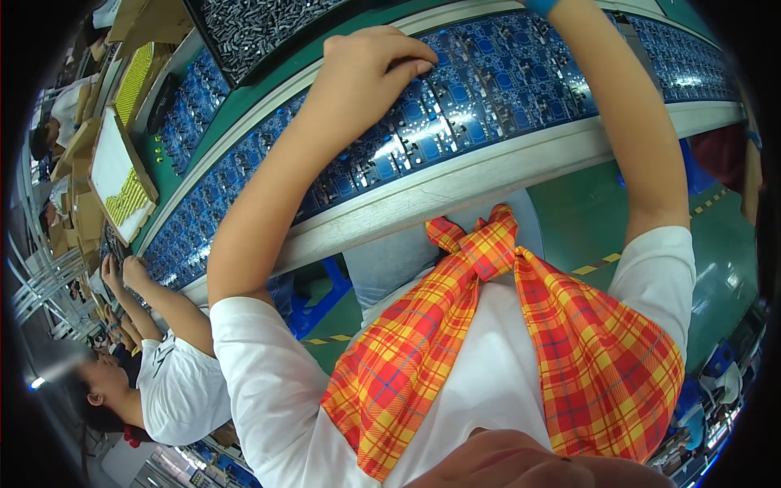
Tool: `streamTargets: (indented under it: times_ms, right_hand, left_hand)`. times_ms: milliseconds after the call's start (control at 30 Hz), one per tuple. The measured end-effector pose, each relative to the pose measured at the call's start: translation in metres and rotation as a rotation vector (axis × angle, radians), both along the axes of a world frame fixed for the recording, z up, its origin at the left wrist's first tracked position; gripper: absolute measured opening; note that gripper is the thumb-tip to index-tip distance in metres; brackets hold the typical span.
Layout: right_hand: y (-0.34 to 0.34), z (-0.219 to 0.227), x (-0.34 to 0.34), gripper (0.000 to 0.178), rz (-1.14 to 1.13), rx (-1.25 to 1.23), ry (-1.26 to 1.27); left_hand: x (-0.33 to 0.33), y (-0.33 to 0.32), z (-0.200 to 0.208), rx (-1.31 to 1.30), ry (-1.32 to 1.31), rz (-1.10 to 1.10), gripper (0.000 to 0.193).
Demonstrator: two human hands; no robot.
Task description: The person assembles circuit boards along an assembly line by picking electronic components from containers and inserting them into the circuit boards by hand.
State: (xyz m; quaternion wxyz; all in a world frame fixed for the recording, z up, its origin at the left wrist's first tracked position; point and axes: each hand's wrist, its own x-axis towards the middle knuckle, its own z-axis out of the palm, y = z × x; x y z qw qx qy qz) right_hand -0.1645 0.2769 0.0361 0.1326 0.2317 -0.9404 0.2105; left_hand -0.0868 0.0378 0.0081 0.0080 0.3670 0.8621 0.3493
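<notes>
My left hand (pixel 370 69) is over the row of blue circuit boards (pixel 464 122), thumb and forefinger brought together just above the board surface. Whatever is between those fingertips, if anything, is too small to make out. My right forearm (pixel 622 106) reaches across the boards to the upper edge of the view. A blue band (pixel 540 6) shows at that wrist, and the hand beyond it is out of the picture. Small silver and dark parts sit on the boards. Beyond my left hand lies a black tray (pixel 236 69) of many small dark cylindrical components.
A pale metal rail (pixel 488 159) borders the boards on my side. More blue boards (pixel 191 106) lie at the far left, near a box of yellow parts (pixel 122 179). A co-worker (pixel 179 374) in a white shirt works along the line to my left.
</notes>
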Motion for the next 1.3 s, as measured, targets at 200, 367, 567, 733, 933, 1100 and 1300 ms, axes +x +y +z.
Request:
streamTargets:
  times_ms: [200,367,567,733,933,1100,1300]
  right_hand:
    - [0.003,-0.009,-0.018,0.028,0.199,-0.415,-0.305]
    - [0.008,-0.022,-0.030,0.026,0.027,-0.378,-0.187]
    - [0.006,-0.028,-0.029,0.026,-0.034,-0.546,-0.121]
    - [0.004,-0.035,-0.031,0.024,0.033,-0.416,-0.039]
    - [-0.003,-0.033,-0.029,0.020,0.035,-0.289,-0.130]
    - [0.001,-0.033,-0.025,0.018,0.061,-0.466,-0.154]
    - [-0.002,-0.029,-0.018,0.019,-0.015,-0.550,-0.080]
  left_hand:
    - [0.003,0.000,-0.005,-0.197,0.328,-0.012,0.012]
    - [0.002,0.004,-0.004,-0.231,0.356,-0.027,0.013]
    - [0.003,0.003,-0.002,-0.268,0.421,-0.010,0.011]
    - [0.001,0.005,0.003,-0.314,0.478,-0.032,0.012]
    - [-0.001,0.007,0.014,-0.375,0.566,-0.131,0.010]
    - [-0.004,0.007,0.012,-0.358,0.591,-0.172,0.010]
    - [-0.008,0.000,-0.002,-0.257,0.545,-0.121,0.009]
